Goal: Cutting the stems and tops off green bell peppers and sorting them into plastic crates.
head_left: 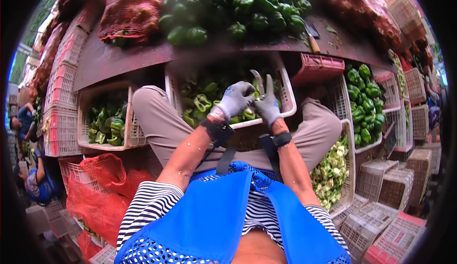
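Note:
Both my hands wear grey gloves and meet above a white crate point(289, 92) of cut green peppers point(202, 103) between my knees. My right hand point(269, 106) grips a small curved knife point(258, 80), its blade pointing up and away from me; the index finger is stretched out beside it. Close against it, my left hand point(234, 101) has its fingers curled in. A bit of pale green point(256, 94) shows between the two hands, but the fingers hide most of it, so I cannot tell what the left hand holds.
A heap of whole green peppers point(238, 7) covers the table point(138, 57) ahead, near a wooden-handled knife point(313, 42). Crates stand both sides: cut peppers point(112, 126) left, whole peppers point(366, 102) and pale trimmings point(331, 176) right. Red net bags point(97, 207) lie lower left. People point(40, 176) work far left.

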Tool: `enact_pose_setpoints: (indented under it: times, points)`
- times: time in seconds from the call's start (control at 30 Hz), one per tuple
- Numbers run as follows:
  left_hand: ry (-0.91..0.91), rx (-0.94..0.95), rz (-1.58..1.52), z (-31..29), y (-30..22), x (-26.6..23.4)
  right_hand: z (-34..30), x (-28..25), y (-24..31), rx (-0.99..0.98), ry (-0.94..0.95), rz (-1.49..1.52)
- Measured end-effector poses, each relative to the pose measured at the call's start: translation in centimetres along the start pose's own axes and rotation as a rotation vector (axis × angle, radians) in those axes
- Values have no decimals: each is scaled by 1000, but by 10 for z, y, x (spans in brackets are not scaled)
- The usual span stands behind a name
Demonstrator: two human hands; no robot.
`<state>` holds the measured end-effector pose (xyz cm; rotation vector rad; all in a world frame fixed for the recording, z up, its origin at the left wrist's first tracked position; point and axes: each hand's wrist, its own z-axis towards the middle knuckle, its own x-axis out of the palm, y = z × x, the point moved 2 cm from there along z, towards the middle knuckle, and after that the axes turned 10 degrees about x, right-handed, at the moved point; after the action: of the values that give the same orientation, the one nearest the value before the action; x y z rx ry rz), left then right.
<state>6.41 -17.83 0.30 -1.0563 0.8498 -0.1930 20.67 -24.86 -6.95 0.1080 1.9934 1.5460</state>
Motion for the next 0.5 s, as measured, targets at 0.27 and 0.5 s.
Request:
enact_pose_setpoints:
  times: [0.27,0.5]
  points:
    - [-356,-53,670,51,52,-119,-37,-189,69,241,-304,-342]
    - [115,-410,974,129,91,-182,-141,-324,-11,519,-624,-908]
